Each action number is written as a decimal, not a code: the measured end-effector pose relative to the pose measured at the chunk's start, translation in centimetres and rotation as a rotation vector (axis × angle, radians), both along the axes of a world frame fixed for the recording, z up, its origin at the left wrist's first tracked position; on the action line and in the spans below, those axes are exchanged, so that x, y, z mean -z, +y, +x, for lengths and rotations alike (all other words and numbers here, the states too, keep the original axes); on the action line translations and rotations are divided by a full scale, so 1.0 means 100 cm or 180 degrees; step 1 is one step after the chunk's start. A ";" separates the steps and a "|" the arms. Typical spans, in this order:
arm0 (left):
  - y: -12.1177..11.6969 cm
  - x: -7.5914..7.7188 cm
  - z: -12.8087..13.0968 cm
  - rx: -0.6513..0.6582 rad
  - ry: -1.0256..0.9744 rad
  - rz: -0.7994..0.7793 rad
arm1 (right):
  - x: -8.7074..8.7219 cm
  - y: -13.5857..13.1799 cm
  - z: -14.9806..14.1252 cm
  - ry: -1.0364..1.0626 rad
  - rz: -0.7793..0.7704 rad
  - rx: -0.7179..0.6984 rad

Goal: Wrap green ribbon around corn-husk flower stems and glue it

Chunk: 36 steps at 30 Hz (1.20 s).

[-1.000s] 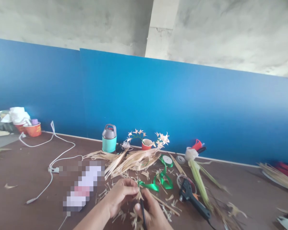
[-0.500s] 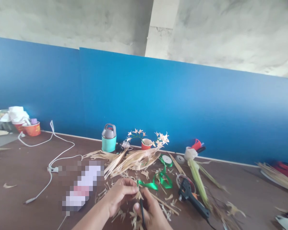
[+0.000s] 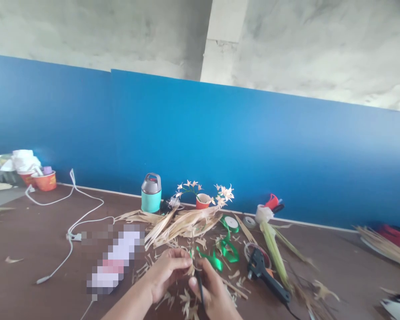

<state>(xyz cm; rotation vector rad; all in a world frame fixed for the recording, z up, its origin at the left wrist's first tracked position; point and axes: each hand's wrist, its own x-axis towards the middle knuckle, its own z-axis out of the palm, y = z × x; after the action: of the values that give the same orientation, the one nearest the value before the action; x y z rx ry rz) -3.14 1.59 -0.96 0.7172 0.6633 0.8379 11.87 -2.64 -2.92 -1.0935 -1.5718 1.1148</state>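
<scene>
My left hand [image 3: 170, 271] is closed in a pinch on a small pale corn-husk flower [image 3: 190, 269] with a bit of green at its stem. Close beside it, my right hand [image 3: 211, 289] is wrapped round black-handled scissors [image 3: 200, 289], whose thin blades point away from me and are hard to make out. Green ribbon [image 3: 215, 261] lies in loose curls just beyond my right fingers, its end apart from the flower. Below my hands, several husk flowers [image 3: 186, 302] rest on the brown table [image 3: 56, 284].
Dried husks [image 3: 186, 224] and scraps lie ahead, before a flower stem in a red cup [image 3: 202, 202] and a teal flask [image 3: 151, 198]. A ribbon spool [image 3: 231, 223] and a glue gun [image 3: 268, 275] are to the right. A white cable [image 3: 86, 218] winds leftward below the blue partition [image 3: 220, 133].
The ribbon's end, earlier at my fingertips by the flower, has come away and dropped to the right. My right hand and the scissors have shifted slightly right.
</scene>
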 end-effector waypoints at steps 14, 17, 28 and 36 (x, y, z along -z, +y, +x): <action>0.003 -0.003 -0.004 -0.0253 -0.0032 0.0143 | 0.015 0.026 0.048 -0.2493 0.0364 0.1614; 0.001 -0.004 -0.004 -0.0152 -0.0019 0.0169 | 0.010 0.024 0.044 -0.2791 0.0172 0.1593; 0.008 0.004 0.001 -0.0455 0.1290 0.1137 | -0.025 0.037 0.041 -0.1089 0.0236 0.0864; 0.000 0.002 0.003 -0.0470 0.1783 0.1946 | -0.021 0.038 0.002 -0.0334 -0.0062 0.0610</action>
<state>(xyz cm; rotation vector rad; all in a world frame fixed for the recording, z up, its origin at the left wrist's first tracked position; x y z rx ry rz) -2.87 1.55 -1.20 1.5031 0.9781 0.9946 12.12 1.12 -0.84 -1.3048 -1.5030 0.9591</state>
